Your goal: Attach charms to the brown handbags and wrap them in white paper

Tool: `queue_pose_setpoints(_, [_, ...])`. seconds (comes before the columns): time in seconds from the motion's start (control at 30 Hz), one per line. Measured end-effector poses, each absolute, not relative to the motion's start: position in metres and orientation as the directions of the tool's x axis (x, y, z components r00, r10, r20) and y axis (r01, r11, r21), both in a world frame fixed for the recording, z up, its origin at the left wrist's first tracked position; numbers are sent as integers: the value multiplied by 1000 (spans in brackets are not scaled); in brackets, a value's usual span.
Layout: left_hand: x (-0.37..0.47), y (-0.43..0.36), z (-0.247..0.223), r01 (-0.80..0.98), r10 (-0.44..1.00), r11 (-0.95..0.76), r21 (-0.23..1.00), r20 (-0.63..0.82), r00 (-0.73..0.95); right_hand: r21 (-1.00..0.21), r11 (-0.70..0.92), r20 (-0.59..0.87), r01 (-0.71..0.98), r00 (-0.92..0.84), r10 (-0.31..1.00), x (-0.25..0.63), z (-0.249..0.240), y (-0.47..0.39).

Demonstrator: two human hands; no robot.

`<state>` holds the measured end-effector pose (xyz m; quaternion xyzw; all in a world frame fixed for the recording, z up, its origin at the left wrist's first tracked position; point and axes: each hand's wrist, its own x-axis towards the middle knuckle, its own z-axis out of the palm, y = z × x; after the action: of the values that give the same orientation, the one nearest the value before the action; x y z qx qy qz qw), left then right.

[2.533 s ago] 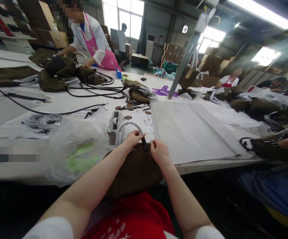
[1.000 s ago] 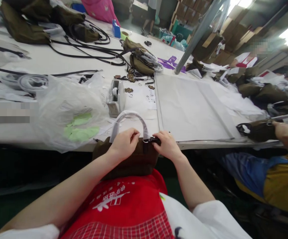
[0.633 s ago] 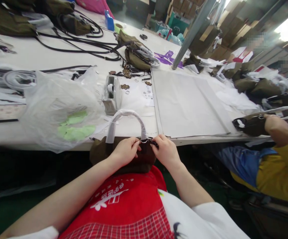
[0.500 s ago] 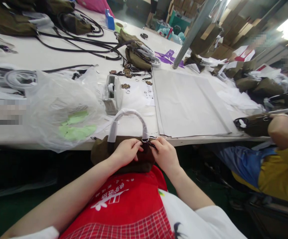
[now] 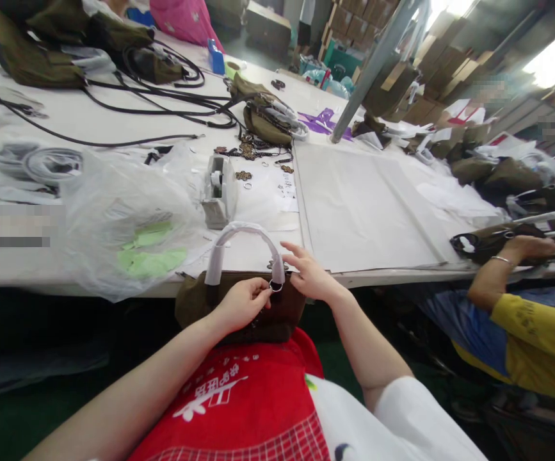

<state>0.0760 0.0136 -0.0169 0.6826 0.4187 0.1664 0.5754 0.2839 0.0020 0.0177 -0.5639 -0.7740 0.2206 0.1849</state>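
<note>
A dark olive handbag (image 5: 195, 298) sits in front of me at the table edge, its arched handle (image 5: 246, 228) wrapped in white protective film. With thumb and finger, my left hand (image 5: 243, 304) pinches a metal ring (image 5: 276, 287) at the handle's right base. My right hand (image 5: 310, 272) is raised just right of the handle, index finger stretched out. By its fingertips shows a small bronze-coloured charm (image 5: 271, 264), apparently pinched there and partly hidden behind the handle. A small dark chain-like piece (image 5: 258, 315) shows below my left hand.
Left lies a clear plastic bag (image 5: 95, 224) with green slips. Behind the handbag stand a grey tape dispenser (image 5: 217, 198) and several loose charms (image 5: 244, 175). A large pale sheet (image 5: 358, 211) lies right, near a metal post (image 5: 373, 64). A co-worker's arm (image 5: 493, 275) handles another bag.
My right hand has moved up off the ring area, its index finger now extended, and a charm has come into view beside it. My left hand stays at the ring.
</note>
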Motion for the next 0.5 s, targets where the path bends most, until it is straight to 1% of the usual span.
queue_pose_setpoints(0.03, [76,13,-18,374,764,13,927,-251,595,-560,313,3,767,-375,927,283,15,9])
queue_pose_setpoints(0.1, [75,11,-21,358,764,33,933,-254,593,-572,358,-39,738,-460,887,280,12,18])
queue_pose_setpoints(0.17, [74,10,-26,332,768,68,941,-262,584,-584,350,-68,732,-473,878,277,12,22])
queue_pose_setpoints(0.27, [74,11,-29,290,779,116,950,-268,567,-595,285,-106,752,-424,899,280,16,21])
queue_pose_setpoints(0.33, [75,12,-28,271,784,135,953,-270,559,-556,270,-84,786,-377,922,284,20,15])
queue_pose_setpoints(0.43, [76,15,-26,257,793,142,956,-266,548,-445,273,4,853,-303,953,287,26,-4])
queue_pose_setpoints(0.5, [77,15,-26,254,796,144,956,-265,545,-391,267,60,881,-265,962,283,25,-23])
